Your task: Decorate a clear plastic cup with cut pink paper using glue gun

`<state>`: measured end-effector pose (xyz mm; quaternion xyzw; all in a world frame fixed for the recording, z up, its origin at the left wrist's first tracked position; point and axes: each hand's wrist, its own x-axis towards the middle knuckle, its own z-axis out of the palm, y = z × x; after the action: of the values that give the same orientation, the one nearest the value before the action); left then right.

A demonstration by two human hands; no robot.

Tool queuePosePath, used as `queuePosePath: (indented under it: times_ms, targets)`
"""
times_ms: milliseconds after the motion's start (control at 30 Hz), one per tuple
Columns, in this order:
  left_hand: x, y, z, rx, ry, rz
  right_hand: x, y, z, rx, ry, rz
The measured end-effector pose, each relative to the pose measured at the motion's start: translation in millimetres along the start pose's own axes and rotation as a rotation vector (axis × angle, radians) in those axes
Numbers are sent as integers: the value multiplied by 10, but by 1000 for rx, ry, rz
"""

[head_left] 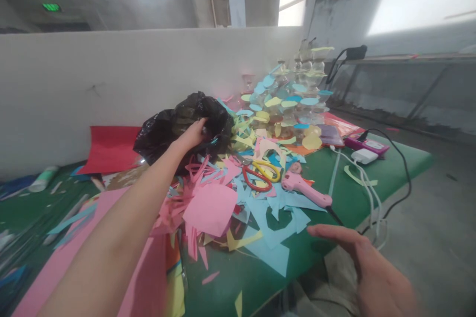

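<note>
My left hand (196, 133) reaches into the opening of a black plastic bag (159, 133); its fingers are partly hidden there, and what they hold, if anything, does not show. At the lower right, my right hand (366, 262) hovers by the table's front edge with its index finger stretched out and nothing in it. Between the hands lie pink paper scraps (211, 208), blue paper scraps (269, 247), scissors with red and yellow handles (260, 176) and a pink glue gun (305, 189).
Clear plastic bottles (316, 79) with paper discs stand at the back right of the green table (345, 178). A white charger (364, 156), a purple box (372, 145) and cables lie at right. Red sheets (115, 146) lean at left, below a white partition (111, 74).
</note>
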<state>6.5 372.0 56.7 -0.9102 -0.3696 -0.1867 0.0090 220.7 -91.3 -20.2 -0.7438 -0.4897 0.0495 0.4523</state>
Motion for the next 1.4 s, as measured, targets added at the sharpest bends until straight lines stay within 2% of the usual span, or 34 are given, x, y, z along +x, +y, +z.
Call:
queuePosePath:
  times_ms: [100,233,400,567,700,800,833,900,1000,1067,1167,1233,1333,1400]
  targets:
    - [-10,-12,-27,24,-2,-18,-2,0,15,-6,-11,-20]
    - [-37,9,-35,65,-67,-47,-2,-13,40,8,-19,-10]
    - [-76,147,-29,117,-120,-60,5,-94,69,92,-15,28]
    - [-133,411,-110,206,-118,-97,18,-157,70,132,23,61]
    - [-296,708,-331,262,-77,-104,11,-185,74,126,59,48]
    - [-560,952,-531,247,-53,-77,-8,-210,107,158,98,57]
    - [-680,1030,-588,212,-48,-68,-13,-216,122,176,106,56]
    - [-957,1169,-670,-101,-38,-136,-11,-224,152,197,108,48]
    - [-1396,1306,-707,-504,-177,-391,73,-258,175,162,99,-15]
    - [-1644,1338,-684,-658,-240,-533,224,-326,179,127,104,-112]
    - [-1895,1326,-618,-849,-284,-582,600,-520,213,52,93,-281]
    - [-1984,1320,-582,-930,-321,-631,895,-685,290,-133,-21,-345]
    - [-2035,1370,-582,-1009,-406,-690,1260,-895,513,-529,-267,-314]
    - [-2036,1439,-624,-1050,-452,-673,1398,-962,703,-698,-357,-252]
